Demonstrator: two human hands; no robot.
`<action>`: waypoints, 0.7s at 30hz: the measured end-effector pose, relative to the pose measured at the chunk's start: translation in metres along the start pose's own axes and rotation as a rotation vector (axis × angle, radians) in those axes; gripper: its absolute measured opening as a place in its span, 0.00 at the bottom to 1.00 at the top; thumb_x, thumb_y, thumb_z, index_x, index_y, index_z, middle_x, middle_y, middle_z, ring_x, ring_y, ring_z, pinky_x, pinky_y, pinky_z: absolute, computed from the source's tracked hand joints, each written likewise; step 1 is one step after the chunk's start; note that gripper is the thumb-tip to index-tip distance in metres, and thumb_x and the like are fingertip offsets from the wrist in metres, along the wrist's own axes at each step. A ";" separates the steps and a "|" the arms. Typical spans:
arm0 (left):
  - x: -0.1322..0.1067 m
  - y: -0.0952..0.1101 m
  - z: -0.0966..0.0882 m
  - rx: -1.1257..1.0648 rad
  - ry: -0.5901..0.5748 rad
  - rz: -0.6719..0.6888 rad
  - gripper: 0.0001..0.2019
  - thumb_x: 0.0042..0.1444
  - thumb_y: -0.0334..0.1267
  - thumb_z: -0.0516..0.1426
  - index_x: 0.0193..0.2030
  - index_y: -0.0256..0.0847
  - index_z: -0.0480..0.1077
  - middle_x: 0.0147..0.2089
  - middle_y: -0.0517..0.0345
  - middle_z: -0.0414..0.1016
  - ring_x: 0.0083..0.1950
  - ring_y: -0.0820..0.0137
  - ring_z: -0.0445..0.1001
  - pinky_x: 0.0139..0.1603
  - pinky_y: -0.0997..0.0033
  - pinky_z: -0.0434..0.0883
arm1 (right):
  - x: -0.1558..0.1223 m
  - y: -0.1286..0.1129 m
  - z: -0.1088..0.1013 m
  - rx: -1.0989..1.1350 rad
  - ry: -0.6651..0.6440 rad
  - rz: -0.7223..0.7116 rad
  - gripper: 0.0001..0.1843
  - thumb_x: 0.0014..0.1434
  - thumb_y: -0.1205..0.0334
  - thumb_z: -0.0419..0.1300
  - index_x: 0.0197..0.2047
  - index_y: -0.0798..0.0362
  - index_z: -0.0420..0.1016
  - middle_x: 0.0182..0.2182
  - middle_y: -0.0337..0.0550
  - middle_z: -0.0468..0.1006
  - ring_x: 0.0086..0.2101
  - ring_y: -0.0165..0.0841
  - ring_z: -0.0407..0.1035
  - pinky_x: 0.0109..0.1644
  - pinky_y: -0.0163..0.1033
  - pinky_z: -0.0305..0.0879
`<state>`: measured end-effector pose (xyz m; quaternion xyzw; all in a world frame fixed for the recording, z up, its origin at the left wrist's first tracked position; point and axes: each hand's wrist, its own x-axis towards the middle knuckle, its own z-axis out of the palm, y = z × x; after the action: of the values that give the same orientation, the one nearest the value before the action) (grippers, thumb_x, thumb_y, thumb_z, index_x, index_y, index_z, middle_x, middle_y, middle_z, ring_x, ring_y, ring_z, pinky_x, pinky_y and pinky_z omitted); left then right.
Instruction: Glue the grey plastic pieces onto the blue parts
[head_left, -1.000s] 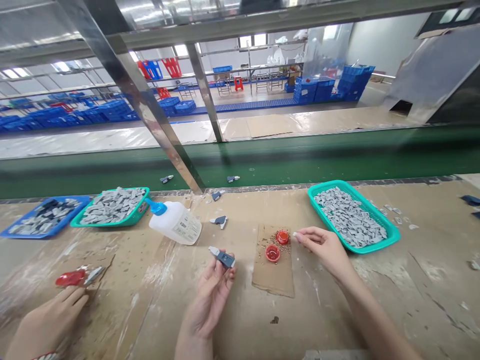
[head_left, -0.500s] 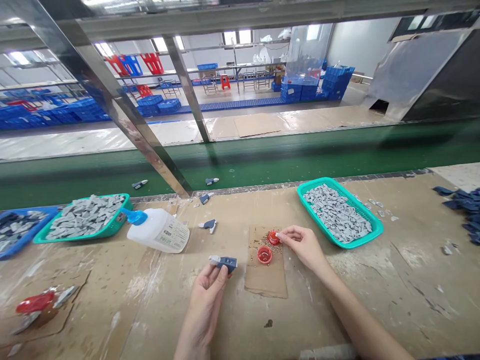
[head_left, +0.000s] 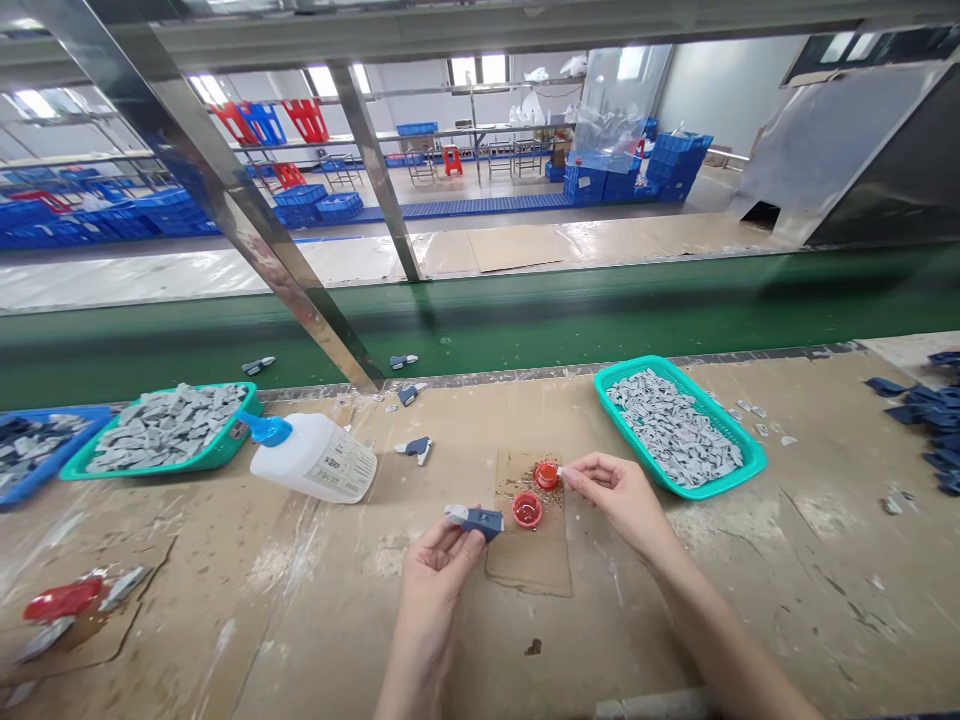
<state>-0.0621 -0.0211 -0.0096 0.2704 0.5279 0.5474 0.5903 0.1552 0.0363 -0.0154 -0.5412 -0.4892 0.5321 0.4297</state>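
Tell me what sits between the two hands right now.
The head view shows a red cap and a second red cap on a cardboard scrap, between the left hand and the right hand.

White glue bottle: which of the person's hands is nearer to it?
The left hand is nearer: it holds a blue-grey plastic part below and to the right of the white glue bottle. The right hand is farther right, beyond the cardboard sheet.

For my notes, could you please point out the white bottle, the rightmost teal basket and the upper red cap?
White bottle (head_left: 311, 458): head view, its body.
Rightmost teal basket (head_left: 709, 407): head view, its rim.
Upper red cap (head_left: 547, 476): head view, its top.
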 end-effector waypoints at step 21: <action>-0.004 -0.004 0.009 0.068 0.047 0.042 0.18 0.42 0.37 0.67 0.42 0.37 0.75 0.44 0.47 0.78 0.48 0.61 0.75 0.52 0.67 0.70 | 0.014 0.022 0.004 -0.097 0.057 -0.020 0.18 0.49 0.48 0.64 0.30 0.57 0.76 0.29 0.48 0.80 0.32 0.38 0.74 0.38 0.40 0.68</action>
<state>-0.0514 -0.0231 -0.0095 0.2882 0.5540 0.5478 0.5567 0.1524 0.0469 -0.0395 -0.5716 -0.5072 0.4876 0.4222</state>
